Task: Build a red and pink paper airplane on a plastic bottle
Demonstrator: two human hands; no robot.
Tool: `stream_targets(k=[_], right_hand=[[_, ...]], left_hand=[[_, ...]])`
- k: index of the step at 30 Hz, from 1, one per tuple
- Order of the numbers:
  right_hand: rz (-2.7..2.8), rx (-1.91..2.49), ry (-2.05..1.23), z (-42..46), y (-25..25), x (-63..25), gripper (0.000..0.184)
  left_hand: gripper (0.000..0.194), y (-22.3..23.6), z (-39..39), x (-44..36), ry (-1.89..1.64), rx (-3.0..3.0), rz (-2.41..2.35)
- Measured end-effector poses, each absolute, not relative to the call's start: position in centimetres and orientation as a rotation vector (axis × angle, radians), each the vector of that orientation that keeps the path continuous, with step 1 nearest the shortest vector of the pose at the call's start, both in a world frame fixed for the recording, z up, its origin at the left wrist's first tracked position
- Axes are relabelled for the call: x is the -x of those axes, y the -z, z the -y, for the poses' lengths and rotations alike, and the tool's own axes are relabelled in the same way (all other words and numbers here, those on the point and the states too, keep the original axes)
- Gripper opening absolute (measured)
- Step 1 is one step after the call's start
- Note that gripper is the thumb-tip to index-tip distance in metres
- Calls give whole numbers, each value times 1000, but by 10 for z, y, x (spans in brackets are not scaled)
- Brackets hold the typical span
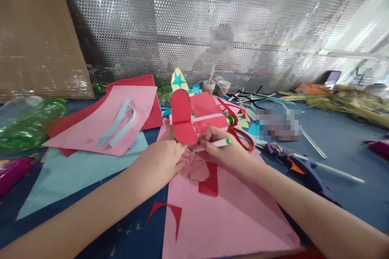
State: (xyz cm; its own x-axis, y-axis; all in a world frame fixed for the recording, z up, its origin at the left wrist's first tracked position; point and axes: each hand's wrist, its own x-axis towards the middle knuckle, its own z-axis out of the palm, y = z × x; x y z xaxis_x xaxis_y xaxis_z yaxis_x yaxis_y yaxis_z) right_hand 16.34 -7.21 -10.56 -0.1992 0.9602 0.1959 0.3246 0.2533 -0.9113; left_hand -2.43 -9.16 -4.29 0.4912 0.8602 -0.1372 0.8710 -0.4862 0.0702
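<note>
My right hand (220, 145) is closed around a white marker with a green end (225, 142), its tip low over a large pink paper sheet (231, 214). On that sheet a star outline (192, 158) and a curved line (200, 179) are drawn. My left hand (165, 160) lies on the sheet left of the star, thumb apart from the fingers; some fingertips are hidden. Just beyond it stands a folded red paper piece with rounded ends (181, 107). Behind my hands lies a bottle wrapped in red and pink paper (208, 123), green plastic showing at its neck.
Red-handled scissors (243, 137) lie right of the bottle, a dark glue gun (313, 174) farther right. Red scraps (209, 182) are on and beside the sheet. Left are stacked pink paper (112, 113), blue paper (75, 182) and a green bottle (33, 123). A perforated metal panel (188, 20) rises behind.
</note>
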Motion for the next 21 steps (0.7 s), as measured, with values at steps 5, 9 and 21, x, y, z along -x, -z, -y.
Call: stream_targets(k=[5,9,21], right_hand=[[1743,1199,-914,74,103,-162,20],[1738,1182,-915,74,101,-161,19],[1748,1200,-966,78,94,-157,22]], left_hand=[[18,42,92,24,130,-2595,-1507],[19,41,92,23,134,-2579,-1529],[17,43,92,24,157,-2598,-1518]])
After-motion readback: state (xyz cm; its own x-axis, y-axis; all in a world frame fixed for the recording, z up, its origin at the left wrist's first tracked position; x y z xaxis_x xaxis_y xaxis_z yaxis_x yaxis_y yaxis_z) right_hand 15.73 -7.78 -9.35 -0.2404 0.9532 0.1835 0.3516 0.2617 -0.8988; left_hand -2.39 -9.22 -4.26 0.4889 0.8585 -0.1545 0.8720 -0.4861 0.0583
